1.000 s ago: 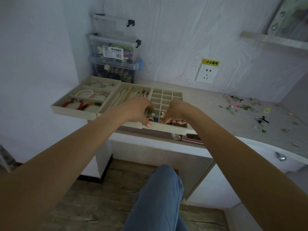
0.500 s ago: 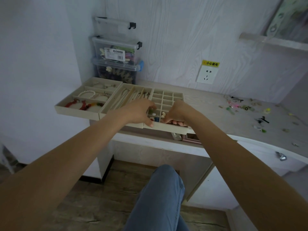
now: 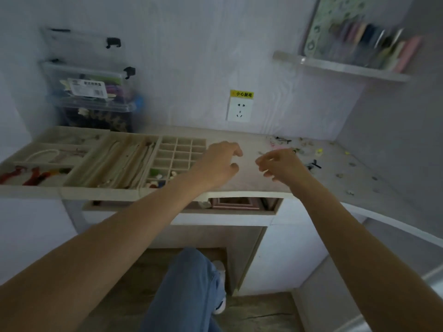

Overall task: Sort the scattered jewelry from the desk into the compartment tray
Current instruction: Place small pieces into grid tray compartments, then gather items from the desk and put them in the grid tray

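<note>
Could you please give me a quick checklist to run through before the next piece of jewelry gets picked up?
1. Left hand free, holds nothing: ok.
2. Right hand free, fingers loosely curled, nothing seen in it: ok.
3. Grid tray has vacant cells: ok.
4. Scattered jewelry lies beside the right hand on the desk: ok.
5. Which piece goes in which cell: cannot tell, picture blurred.

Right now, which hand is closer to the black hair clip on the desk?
Right. The right hand hovers just left of the black hair clip; the left hand is farther left, beside the tray.
</note>
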`<control>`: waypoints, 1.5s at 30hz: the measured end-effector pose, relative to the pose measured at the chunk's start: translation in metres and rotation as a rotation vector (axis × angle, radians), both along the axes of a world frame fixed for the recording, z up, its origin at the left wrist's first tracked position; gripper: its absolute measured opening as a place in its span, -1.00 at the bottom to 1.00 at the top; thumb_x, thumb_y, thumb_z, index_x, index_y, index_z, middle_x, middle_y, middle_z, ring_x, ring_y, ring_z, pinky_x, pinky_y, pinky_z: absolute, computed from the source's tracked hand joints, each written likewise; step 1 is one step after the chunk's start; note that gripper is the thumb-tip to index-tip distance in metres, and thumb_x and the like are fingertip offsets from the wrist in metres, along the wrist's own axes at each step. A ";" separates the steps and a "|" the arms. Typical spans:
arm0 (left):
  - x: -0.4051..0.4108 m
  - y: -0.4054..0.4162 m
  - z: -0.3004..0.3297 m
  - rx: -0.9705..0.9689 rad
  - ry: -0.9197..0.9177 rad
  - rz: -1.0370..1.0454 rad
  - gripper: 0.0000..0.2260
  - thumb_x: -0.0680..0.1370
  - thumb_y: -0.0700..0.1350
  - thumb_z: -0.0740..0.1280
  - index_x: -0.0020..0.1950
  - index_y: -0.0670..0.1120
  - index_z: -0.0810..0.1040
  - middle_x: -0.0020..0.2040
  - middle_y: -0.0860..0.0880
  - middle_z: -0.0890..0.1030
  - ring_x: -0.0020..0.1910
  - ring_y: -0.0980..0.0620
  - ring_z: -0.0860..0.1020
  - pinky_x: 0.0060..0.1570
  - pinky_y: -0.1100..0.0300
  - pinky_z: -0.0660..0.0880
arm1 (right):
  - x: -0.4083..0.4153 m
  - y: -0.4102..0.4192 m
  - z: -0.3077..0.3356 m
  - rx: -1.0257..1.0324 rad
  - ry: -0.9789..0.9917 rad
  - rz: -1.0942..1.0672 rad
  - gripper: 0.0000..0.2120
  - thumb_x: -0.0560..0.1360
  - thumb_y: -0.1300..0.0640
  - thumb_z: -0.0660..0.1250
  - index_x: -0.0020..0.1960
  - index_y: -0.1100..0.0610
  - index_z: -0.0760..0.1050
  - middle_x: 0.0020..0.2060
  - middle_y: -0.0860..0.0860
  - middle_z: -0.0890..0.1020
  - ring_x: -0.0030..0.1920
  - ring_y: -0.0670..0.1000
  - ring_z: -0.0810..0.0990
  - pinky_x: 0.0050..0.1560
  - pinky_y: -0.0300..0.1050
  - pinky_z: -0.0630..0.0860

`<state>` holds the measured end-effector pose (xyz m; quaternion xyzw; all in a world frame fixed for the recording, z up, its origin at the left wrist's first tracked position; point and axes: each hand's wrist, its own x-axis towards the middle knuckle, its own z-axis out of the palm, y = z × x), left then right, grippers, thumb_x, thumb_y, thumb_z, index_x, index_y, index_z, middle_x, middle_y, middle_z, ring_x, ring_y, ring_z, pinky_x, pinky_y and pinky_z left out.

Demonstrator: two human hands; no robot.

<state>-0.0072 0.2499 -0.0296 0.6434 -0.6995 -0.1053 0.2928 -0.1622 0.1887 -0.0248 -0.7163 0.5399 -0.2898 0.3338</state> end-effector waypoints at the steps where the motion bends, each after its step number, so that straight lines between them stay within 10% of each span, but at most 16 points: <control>1: -0.012 -0.013 -0.002 0.016 -0.003 -0.030 -0.69 0.56 -0.22 0.25 0.31 -0.10 0.44 0.31 -0.05 0.46 0.28 0.03 0.42 0.25 0.20 0.32 | -0.015 -0.011 -0.003 -0.030 0.011 -0.055 -0.83 0.50 0.16 0.33 0.03 0.22 0.60 -0.17 0.06 0.61 -0.25 -0.03 0.55 -0.17 -0.18 0.52; 8: -0.100 -0.092 -0.028 0.264 -0.072 -0.245 -0.57 0.60 -0.27 0.14 0.47 -0.16 0.23 0.46 -0.16 0.28 0.41 -0.10 0.28 0.34 0.15 0.22 | -0.093 -0.064 -0.037 -0.074 0.430 -0.182 -0.57 0.58 0.27 0.14 0.43 0.12 0.30 0.36 0.14 0.42 0.33 0.14 0.40 0.26 -0.13 0.31; 13: -0.147 -0.127 -0.047 0.294 -0.208 -0.235 -0.58 0.58 -0.28 0.16 0.45 -0.19 0.23 0.35 -0.20 0.39 0.30 -0.17 0.38 0.24 0.02 0.38 | -0.107 -0.089 -0.056 -0.164 0.714 -0.168 -0.66 0.57 0.26 0.12 0.28 0.12 0.51 0.17 0.16 0.57 0.17 0.15 0.54 0.13 -0.14 0.40; 22: -0.150 -0.137 -0.045 0.187 0.085 -0.147 -0.75 0.57 -0.17 0.24 0.21 -0.23 0.48 0.14 -0.21 0.56 0.12 -0.16 0.52 0.07 0.08 0.46 | -0.110 -0.095 -0.046 -0.052 0.013 -0.237 -0.91 0.40 0.24 0.45 -0.11 0.22 0.63 -0.26 0.18 0.66 -0.19 0.16 0.66 -0.01 0.04 0.59; 25: -0.133 -0.121 -0.026 0.120 0.173 -0.101 -0.83 0.54 -0.18 0.31 0.06 -0.24 0.58 -0.03 -0.19 0.62 -0.04 -0.09 0.59 -0.18 0.25 0.38 | -0.102 -0.078 -0.030 0.006 -0.234 -0.104 -0.93 0.36 0.25 0.49 -0.22 0.20 0.60 -0.39 0.10 0.63 -0.40 -0.06 0.60 -0.24 -0.24 0.58; 29: -0.084 -0.086 0.008 0.057 0.244 -0.105 -0.88 0.45 -0.13 0.44 -0.14 -0.19 0.61 -0.31 -0.04 0.62 -0.36 0.17 0.56 -0.35 0.50 0.40 | -0.082 -0.052 -0.003 0.149 -0.513 0.072 -0.93 0.37 0.26 0.45 -0.15 0.23 0.60 -0.30 0.10 0.66 -0.27 -0.05 0.64 -0.11 -0.25 0.62; 39: 0.023 0.001 0.031 0.181 0.614 0.021 -0.89 0.51 -0.22 0.35 0.00 -0.21 0.61 -0.15 -0.14 0.68 -0.18 0.06 0.68 -0.12 0.29 0.60 | 0.012 -0.011 0.022 0.368 -0.644 0.400 -0.90 0.43 0.40 0.35 -0.09 0.28 0.58 -0.21 0.13 0.67 -0.19 -0.03 0.67 -0.11 -0.31 0.58; 45: 0.091 0.036 0.041 0.151 0.508 0.120 -0.86 0.46 -0.18 0.43 0.00 -0.16 0.64 -0.17 -0.06 0.69 -0.19 0.11 0.66 -0.12 0.31 0.59 | 0.084 0.009 0.025 0.234 -0.434 0.498 -0.83 0.46 0.33 0.36 0.04 0.31 0.59 -0.23 0.10 0.65 -0.26 -0.09 0.64 -0.16 -0.32 0.58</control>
